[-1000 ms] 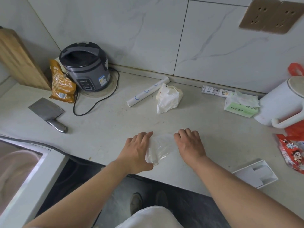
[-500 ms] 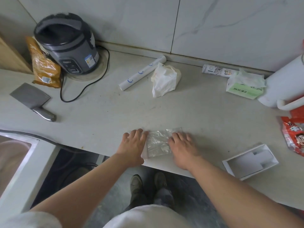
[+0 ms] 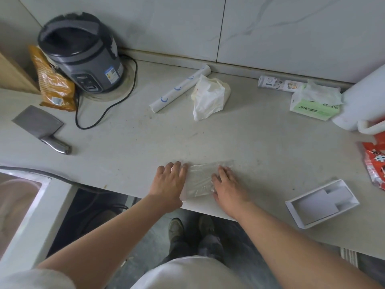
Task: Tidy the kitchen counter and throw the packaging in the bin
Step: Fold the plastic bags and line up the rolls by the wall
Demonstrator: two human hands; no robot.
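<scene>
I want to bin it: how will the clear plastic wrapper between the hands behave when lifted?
The clear plastic wrapper looks thin and crinkled, so it will probably flop and crumple. Such see-through film is likely very light. Its glossy surface may slip under the left hand and right hand at its edges.

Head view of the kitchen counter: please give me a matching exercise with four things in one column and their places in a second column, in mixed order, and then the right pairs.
Things
1. cleaver
2. clear plastic wrapper
3. open white box
4. orange packet

Places
A. against the left side of the rice cooker
B. between the left hand and the right hand, both touching it
C. flat on the counter, far left
D. near the front edge, to the right of the right hand

Pairs: 1-C, 2-B, 3-D, 4-A
</scene>
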